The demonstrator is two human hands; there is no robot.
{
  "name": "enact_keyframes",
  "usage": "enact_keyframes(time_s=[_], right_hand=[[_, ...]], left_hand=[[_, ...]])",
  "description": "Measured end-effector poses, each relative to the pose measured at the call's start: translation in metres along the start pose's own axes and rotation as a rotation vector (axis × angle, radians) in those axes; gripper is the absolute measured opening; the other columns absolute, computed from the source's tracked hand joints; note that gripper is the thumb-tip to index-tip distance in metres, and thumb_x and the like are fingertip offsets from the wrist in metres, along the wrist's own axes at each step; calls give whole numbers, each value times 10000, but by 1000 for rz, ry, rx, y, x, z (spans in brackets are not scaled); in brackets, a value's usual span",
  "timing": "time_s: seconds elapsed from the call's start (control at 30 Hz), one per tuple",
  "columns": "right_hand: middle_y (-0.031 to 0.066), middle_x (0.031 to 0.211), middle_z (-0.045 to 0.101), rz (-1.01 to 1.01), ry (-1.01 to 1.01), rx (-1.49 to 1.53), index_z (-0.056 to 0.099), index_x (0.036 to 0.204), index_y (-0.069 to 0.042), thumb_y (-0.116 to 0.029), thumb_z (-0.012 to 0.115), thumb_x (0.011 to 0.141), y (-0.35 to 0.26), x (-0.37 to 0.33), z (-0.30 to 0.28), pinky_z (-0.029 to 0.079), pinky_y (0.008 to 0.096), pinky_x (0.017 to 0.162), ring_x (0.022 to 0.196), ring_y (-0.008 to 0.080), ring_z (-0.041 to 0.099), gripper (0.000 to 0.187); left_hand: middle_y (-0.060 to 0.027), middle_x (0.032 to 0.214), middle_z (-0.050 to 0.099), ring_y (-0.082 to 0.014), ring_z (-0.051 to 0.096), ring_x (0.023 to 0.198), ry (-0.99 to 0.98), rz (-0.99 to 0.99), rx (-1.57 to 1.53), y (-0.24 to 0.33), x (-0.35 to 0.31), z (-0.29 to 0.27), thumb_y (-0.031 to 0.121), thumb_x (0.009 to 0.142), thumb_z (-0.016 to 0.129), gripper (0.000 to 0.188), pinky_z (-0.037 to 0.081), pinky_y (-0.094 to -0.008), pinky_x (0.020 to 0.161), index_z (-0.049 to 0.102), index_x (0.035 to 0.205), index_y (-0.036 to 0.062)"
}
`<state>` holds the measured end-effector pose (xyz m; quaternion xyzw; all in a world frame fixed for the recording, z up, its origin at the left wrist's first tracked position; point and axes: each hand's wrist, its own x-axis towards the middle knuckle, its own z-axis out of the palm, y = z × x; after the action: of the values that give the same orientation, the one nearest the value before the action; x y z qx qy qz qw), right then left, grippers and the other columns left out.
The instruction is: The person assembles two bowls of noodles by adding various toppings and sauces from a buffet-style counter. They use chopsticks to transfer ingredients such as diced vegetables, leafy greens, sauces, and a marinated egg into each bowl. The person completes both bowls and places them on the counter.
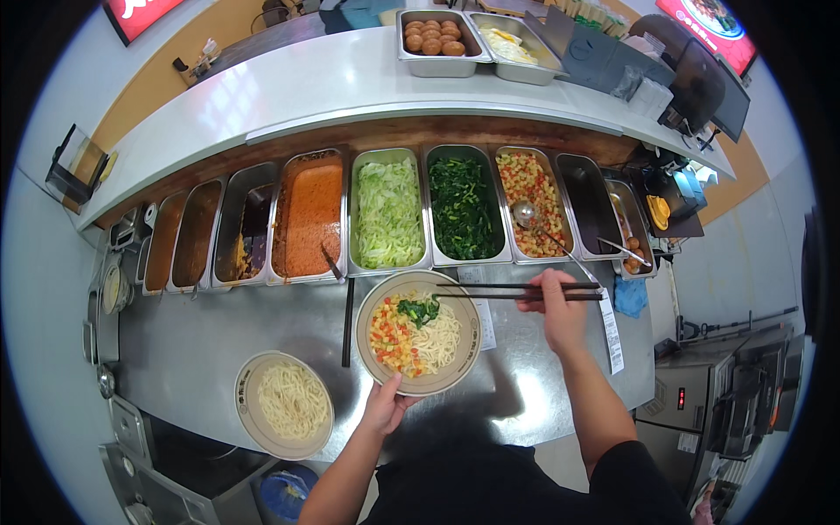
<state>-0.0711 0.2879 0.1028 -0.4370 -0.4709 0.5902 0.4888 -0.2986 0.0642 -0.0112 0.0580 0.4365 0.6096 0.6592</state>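
Head view: left hand (389,406), fingers gripping near rim of noodle bowl (420,283), before shredded lettuce (386,210); right hand (558,317), fingers closed round chopsticks (490,296), tips at greens (420,310); one-sided hold could tip bowl, loose pinch shed greens

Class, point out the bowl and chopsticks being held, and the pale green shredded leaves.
Held bowl (398,287): head view, bare inner wall, far side.
Held chopsticks (490,296): head view, shaft of the nearer stick.
Pale green shredded leaves (387,210): head view, middle of the heap.
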Motion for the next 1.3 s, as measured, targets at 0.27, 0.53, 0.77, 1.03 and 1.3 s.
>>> enact_keyframes(time_s=[0.27,0.53,0.77,1.03,1.3], right_hand=[[100,880,625,-31,151,-42,608,1028,26,-255,511,996,64,103,0,578,283,585,649,181,654,299],[119,850,632,-79,286,56,579,940,42,-275,515,1004,83,116,12,598,284,595,685,181,656,330],[112,831,634,-80,280,225,561,916,-1,-277,508,1011,46,81,-11,590,289,580,660,179,651,297],[116,794,647,117,-30,15,590,926,10,-276,496,1016,23,-4,15,568,299,615,657,185,668,314],[122,777,656,-89,-209,-288,620,881,47,-175,505,984,27,-10,25,539,282,592,650,154,661,270]], left_hand=[[-196,1369,487,-325,563,1201,2,-16,-23,-1,1,3,215,1010,444,483,528,-477,962,294,1424,15],[-170,1389,468,-306,564,1196,34,-37,-55,-5,0,-11,181,1008,444,492,538,-456,934,258,1446,57],[-161,1382,477,-298,565,1194,26,-39,-66,-3,0,-4,184,1006,451,494,532,-459,938,264,1447,60],[-155,1385,479,-292,576,1180,-11,-26,-66,-2,0,-4,190,1005,463,480,544,-450,915,290,1435,63],[-137,1437,409,-345,473,1278,18,27,-158,-13,6,-7,53,944,455,568,487,-547,966,243,1466,134]])
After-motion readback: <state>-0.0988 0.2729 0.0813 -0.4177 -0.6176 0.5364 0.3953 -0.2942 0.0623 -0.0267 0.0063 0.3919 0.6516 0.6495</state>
